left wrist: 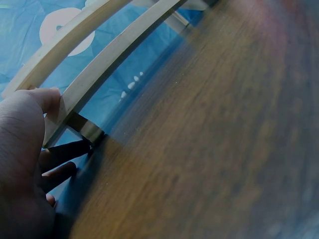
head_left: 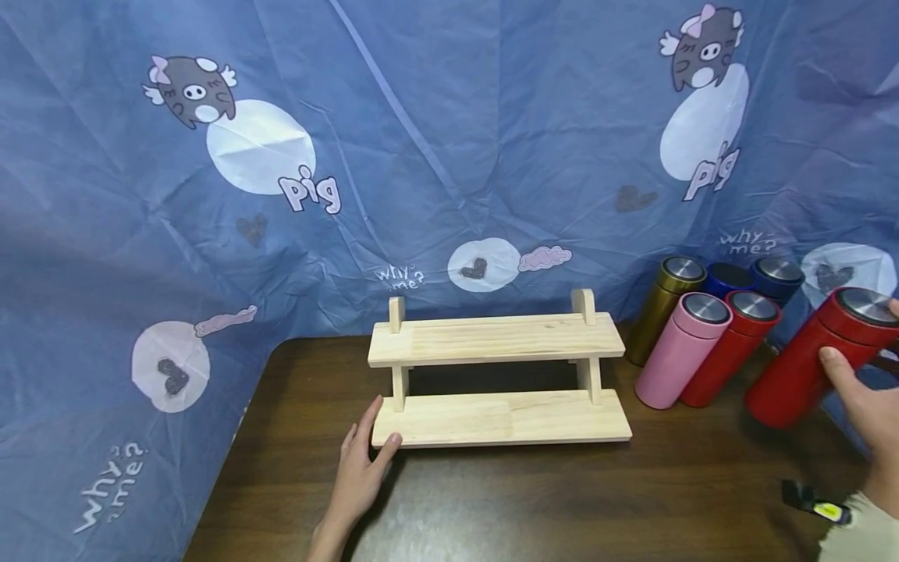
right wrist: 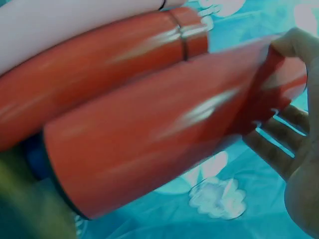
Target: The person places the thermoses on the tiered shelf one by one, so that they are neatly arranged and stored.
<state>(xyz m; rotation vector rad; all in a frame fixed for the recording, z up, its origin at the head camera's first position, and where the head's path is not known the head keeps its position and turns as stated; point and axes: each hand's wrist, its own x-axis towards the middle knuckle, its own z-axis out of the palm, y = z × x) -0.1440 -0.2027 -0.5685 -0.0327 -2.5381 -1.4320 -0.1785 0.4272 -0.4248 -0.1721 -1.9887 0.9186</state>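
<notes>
Shelf in left hand, red bottle in right hand.

Right hand sliced by head view's right edge! Far right, navy bottle's lower body hidden behind standing red bottle. Left-wrist view: wooden stand cut off by top edge, tabletop blurred.

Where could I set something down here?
The wooden rack is bare on both shelves, except where the left hand grips the lower one. The table is bare in front of the rack and to its left. The right is crowded: standing bottles and a red bottle in the right hand.
</notes>
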